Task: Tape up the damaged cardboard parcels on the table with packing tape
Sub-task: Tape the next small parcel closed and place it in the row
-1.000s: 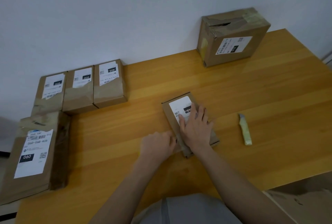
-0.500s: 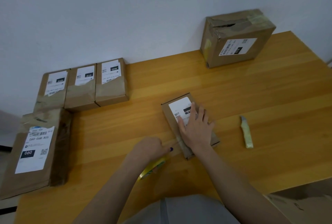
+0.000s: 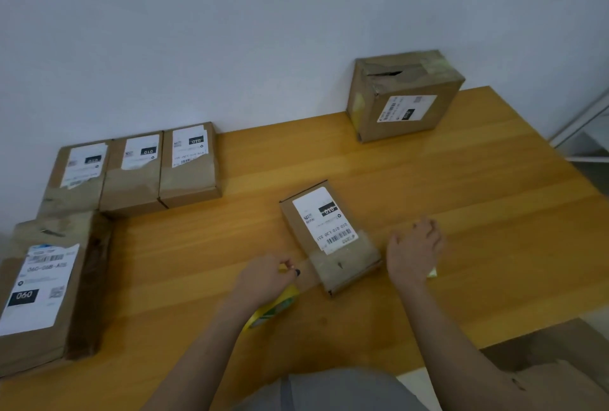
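A small cardboard parcel (image 3: 306, 229) with a white label lies in the middle of the wooden table (image 3: 461, 213). A strip of clear tape (image 3: 346, 259) crosses its near end and runs off its left side to a yellow tape roll (image 3: 273, 308). My left hand (image 3: 263, 279) grips that roll just left of the parcel. My right hand (image 3: 415, 252) hovers right of the parcel with loosely curved fingers and holds nothing. It covers most of a yellow cutter (image 3: 432, 273); only the cutter's tip shows.
Three small labelled parcels (image 3: 131, 186) stand in a row at the back left. A larger flat parcel (image 3: 49, 285) lies at the left edge. A big box (image 3: 405, 94) with a torn top sits back right. Another cardboard box (image 3: 566, 361) is below the table's near right corner.
My right hand has lifted off the parcel and moved right, over the cutter. My left hand has drawn the tape roll out to the left, leaving a strip across the parcel's near end.
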Demonstrator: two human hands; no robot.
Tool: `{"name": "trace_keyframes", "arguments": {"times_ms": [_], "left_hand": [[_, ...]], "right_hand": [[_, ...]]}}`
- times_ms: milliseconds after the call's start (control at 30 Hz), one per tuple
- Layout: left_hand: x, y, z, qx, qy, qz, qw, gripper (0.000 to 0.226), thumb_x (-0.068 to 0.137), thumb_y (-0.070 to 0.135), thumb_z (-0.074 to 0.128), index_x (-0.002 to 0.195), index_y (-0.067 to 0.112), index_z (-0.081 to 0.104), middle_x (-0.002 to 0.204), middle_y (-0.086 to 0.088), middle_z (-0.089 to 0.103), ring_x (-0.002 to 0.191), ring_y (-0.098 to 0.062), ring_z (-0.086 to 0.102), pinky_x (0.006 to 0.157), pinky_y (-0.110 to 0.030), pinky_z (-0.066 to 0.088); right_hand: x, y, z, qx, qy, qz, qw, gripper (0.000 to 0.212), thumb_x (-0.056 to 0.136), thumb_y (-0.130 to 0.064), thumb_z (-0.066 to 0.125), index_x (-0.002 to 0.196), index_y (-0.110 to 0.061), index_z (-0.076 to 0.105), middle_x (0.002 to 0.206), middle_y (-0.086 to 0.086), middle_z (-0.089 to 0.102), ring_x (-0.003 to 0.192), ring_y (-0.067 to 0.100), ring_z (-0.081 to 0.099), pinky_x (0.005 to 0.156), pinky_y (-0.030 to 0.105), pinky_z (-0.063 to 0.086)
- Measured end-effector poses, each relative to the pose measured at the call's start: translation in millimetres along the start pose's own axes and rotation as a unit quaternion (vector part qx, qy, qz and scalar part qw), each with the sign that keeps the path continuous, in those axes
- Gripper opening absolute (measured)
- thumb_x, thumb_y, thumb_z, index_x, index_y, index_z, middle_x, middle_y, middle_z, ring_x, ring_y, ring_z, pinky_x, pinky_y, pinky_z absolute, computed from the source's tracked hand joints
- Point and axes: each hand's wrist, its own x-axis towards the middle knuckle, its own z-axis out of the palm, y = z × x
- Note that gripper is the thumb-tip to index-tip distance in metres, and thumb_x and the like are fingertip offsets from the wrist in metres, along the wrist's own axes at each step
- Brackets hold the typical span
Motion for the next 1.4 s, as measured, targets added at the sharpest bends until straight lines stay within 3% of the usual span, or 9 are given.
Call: {"name": "trace_keyframes", "arguments": {"times_ms": [100, 233, 433, 600, 700, 833, 967, 1067, 1400], "left_hand": [[-2, -1, 4, -0.007, 0.014, -0.005, 1.000, 0.013, 0.094, 0.038, 0.049, 0.092, 0.026, 0.054, 0.066, 0.006, 0.047, 0.052, -0.009, 0.040, 0.047, -0.026, 0.025], [-1, -5, 3, -0.026, 0.025, -0.012, 0.999, 0.013, 0.094, 0.040, 0.050, 0.091, 0.028, 0.053, 0.065, 0.005, 0.051, 0.052, -0.010, 0.042, 0.048, -0.027, 0.027], [-5, -7, 4, -0.040, 0.014, -0.020, 0.999, 0.013, 0.093, 0.041, 0.052, 0.085, 0.031, 0.054, 0.064, 0.004, 0.053, 0.052, -0.010, 0.044, 0.047, -0.026, 0.029], [-4, -3, 2, -0.033, 0.009, -0.023, 0.999, 0.013, 0.093, 0.040, 0.050, 0.083, 0.033, 0.053, 0.063, 0.005, 0.051, 0.057, -0.013, 0.047, 0.048, -0.027, 0.031], [-4, -3, 3, -0.030, 0.017, -0.022, 0.999, 0.012, 0.094, 0.037, 0.050, 0.083, 0.032, 0.053, 0.065, 0.006, 0.052, 0.063, -0.015, 0.051, 0.052, -0.026, 0.035], [0, 0, 5, -0.024, 0.024, -0.014, 0.999, 0.013, 0.095, 0.034, 0.049, 0.085, 0.029, 0.055, 0.068, 0.004, 0.052, 0.069, -0.018, 0.053, 0.058, -0.026, 0.039], [-1, 2, 5, -0.026, 0.026, -0.018, 0.999, 0.014, 0.096, 0.033, 0.048, 0.087, 0.026, 0.056, 0.066, 0.007, 0.050, 0.067, -0.017, 0.052, 0.056, -0.026, 0.041], [-4, 0, 5, -0.040, 0.036, -0.025, 0.998, 0.015, 0.096, 0.035, 0.047, 0.086, 0.028, 0.055, 0.067, 0.007, 0.052, 0.067, -0.017, 0.053, 0.056, -0.025, 0.041], [-8, -1, 3, -0.027, 0.046, -0.027, 0.998, 0.019, 0.096, 0.038, 0.048, 0.102, 0.027, 0.062, 0.082, 0.000, 0.059, 0.075, -0.020, 0.058, 0.061, -0.027, 0.045]], "right_hand": [[-4, 42, -17, -0.116, -0.050, 0.089, 0.988, 0.057, 0.094, -0.036, 0.059, 0.133, 0.001, 0.041, 0.138, 0.024, 0.040, 0.128, 0.040, 0.036, 0.104, 0.048, 0.031], [2, 55, -25, -0.055, -0.113, 0.102, 0.987, 0.048, 0.093, -0.036, 0.059, 0.119, 0.004, 0.052, 0.116, 0.021, 0.055, 0.109, 0.038, 0.053, 0.084, 0.042, 0.046], [-7, 33, -42, 0.003, -0.201, 0.051, 0.978, 0.032, 0.101, -0.026, 0.045, 0.108, 0.004, 0.055, 0.092, 0.017, 0.060, 0.083, 0.033, 0.056, 0.066, 0.036, 0.042], [-47, -22, -55, 0.073, -0.223, -0.075, 0.969, 0.051, 0.100, -0.043, 0.040, 0.055, -0.018, 0.039, 0.052, -0.002, 0.040, 0.058, 0.022, 0.044, 0.054, 0.029, 0.032], [-67, -40, -64, 0.075, -0.280, -0.138, 0.947, 0.052, 0.095, -0.053, 0.038, 0.059, -0.017, 0.045, 0.061, 0.000, 0.048, 0.055, 0.014, 0.043, 0.044, 0.016, 0.030], [-79, -40, -63, 0.039, -0.328, -0.258, 0.908, 0.041, 0.100, -0.042, 0.042, 0.118, -0.011, 0.062, 0.115, 0.002, 0.054, 0.093, 0.013, 0.055, 0.079, 0.018, 0.044], [-78, -43, -65, -0.028, -0.396, -0.280, 0.874, 0.033, 0.100, -0.030, 0.044, 0.123, -0.010, 0.058, 0.097, 0.006, 0.060, 0.061, 0.008, 0.050, 0.056, 0.025, 0.050], [-72, -52, -75, -0.070, -0.429, -0.287, 0.853, 0.020, 0.100, -0.028, 0.043, 0.112, -0.022, 0.058, 0.095, -0.003, 0.052, 0.058, 0.003, 0.046, 0.046, 0.011, 0.038], [-79, -83, -78, -0.223, -0.491, -0.262, 0.800, 0.038, 0.097, -0.038, 0.041, 0.090, -0.005, 0.059, 0.064, 0.003, 0.058, 0.057, 0.015, 0.051, 0.052, 0.025, 0.038]]}}
